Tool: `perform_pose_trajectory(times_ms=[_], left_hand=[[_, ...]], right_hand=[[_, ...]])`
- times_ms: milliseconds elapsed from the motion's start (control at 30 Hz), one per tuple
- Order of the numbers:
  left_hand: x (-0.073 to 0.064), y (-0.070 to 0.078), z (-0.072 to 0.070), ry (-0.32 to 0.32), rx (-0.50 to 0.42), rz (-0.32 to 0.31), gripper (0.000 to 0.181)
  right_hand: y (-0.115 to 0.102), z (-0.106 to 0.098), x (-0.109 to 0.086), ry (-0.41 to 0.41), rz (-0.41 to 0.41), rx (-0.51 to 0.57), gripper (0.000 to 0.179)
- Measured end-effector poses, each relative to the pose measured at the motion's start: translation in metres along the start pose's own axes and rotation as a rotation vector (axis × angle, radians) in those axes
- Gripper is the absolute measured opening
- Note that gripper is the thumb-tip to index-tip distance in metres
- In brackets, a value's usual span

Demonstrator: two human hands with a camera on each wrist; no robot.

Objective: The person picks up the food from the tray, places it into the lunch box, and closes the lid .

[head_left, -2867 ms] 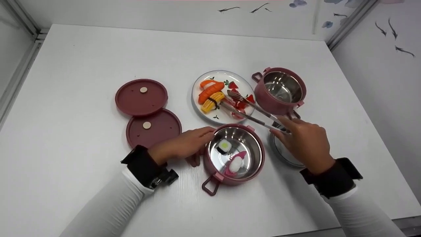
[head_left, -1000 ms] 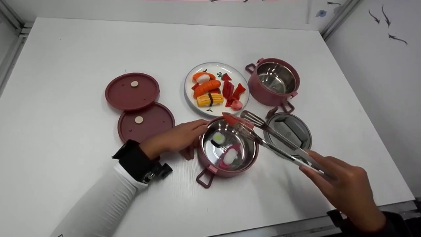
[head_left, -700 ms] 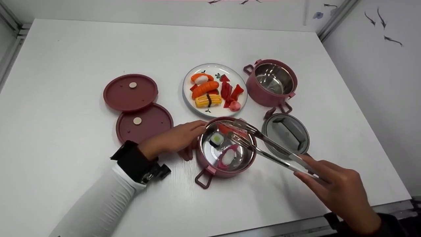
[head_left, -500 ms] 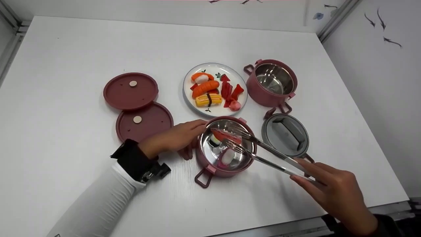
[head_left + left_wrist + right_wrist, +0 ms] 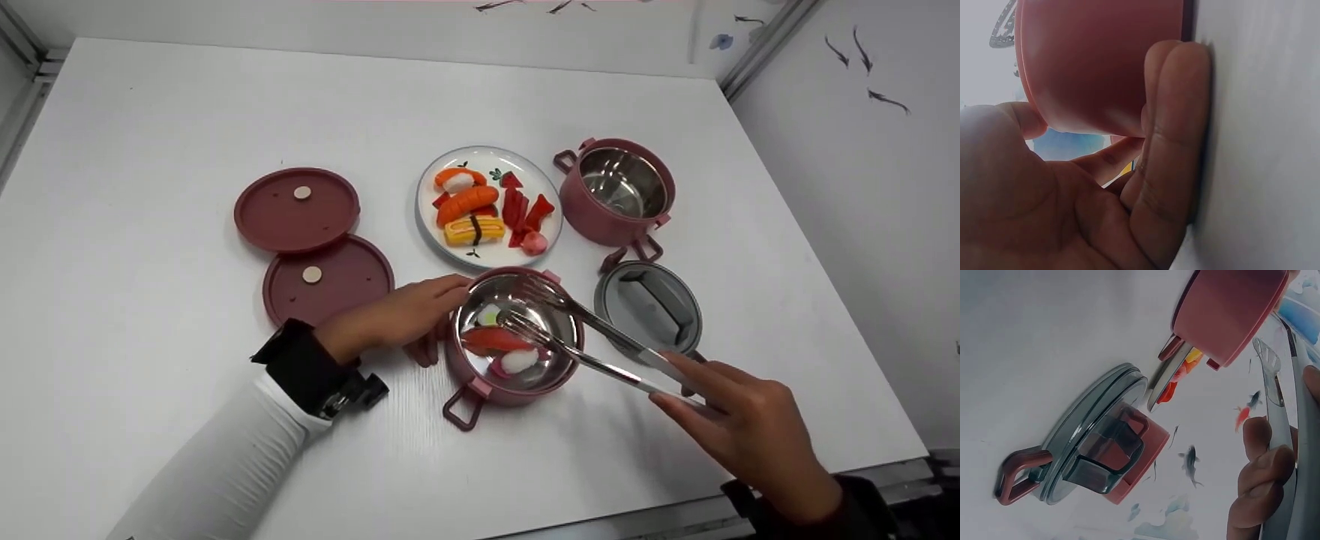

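My left hand (image 5: 401, 319) holds the near pink pot (image 5: 459, 369) by its left side, thumb at the rim and fingers against the wall; in the left wrist view, the lower fingers (image 5: 1171, 135) lie along the table. My right hand (image 5: 750, 427) grips metal tongs (image 5: 607, 367), whose fork-like tips are spread apart inside the pot. At the bottom lie a red-orange toy food piece (image 5: 491, 340), a white-and-pink toy sushi (image 5: 519, 361) and a toy sushi roll (image 5: 490, 315). One tong tip overlaps the roll.
Behind the pot, a white plate (image 5: 430, 232) bears several toy foods, including a yellow sushi (image 5: 475, 230). A second pink pot (image 5: 604, 217) stands right of it. A grey lid (image 5: 649, 307) lies at right, two dark red lids (image 5: 296, 217) at left.
The right hand has brought the red-orange piece from the plate into the pot with the tongs. It has come out of the spread tips and lies beside the white-and-pink sushi. The left hand stays.
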State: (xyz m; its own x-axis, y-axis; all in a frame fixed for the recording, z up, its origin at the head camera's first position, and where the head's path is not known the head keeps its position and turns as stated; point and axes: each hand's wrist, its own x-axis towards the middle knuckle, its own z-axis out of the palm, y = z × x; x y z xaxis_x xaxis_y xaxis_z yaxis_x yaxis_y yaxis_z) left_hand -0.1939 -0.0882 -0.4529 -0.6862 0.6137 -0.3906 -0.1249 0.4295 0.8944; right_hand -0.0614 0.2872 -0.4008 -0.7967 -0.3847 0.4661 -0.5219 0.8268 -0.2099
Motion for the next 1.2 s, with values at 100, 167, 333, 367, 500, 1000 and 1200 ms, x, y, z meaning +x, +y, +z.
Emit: perform_pose_trajectory(times_ms=[100,167,333,367,500,1000,1200], left_hand=[[-0.001,-0.001,0.001,0.002,-0.003,-0.001,0.037],[-0.001,-0.001,0.001,0.003,-0.003,-0.006,0.037],[0.0,-0.002,0.002,0.001,-0.011,-0.021,0.039],[0.0,-0.002,0.002,0.0,-0.012,-0.024,0.039],[0.0,-0.001,0.002,0.007,-0.012,-0.012,0.039],[-0.001,0.0,0.0,0.01,-0.003,0.0,0.039],[0.0,0.0,-0.001,0.004,-0.007,-0.016,0.039]], right_hand=[[0.001,-0.001,0.003,-0.023,0.041,-0.047,0.056],[0.003,-0.002,0.005,-0.013,0.057,-0.076,0.054],[0.014,-0.008,0.017,0.037,0.091,-0.096,0.046],[0.016,-0.009,0.021,0.04,0.095,-0.105,0.044],[0.026,-0.012,0.035,0.028,0.111,-0.147,0.037],[0.036,0.013,0.061,-0.048,0.028,-0.238,0.035],[0.035,0.015,0.069,-0.074,0.008,-0.276,0.035]])
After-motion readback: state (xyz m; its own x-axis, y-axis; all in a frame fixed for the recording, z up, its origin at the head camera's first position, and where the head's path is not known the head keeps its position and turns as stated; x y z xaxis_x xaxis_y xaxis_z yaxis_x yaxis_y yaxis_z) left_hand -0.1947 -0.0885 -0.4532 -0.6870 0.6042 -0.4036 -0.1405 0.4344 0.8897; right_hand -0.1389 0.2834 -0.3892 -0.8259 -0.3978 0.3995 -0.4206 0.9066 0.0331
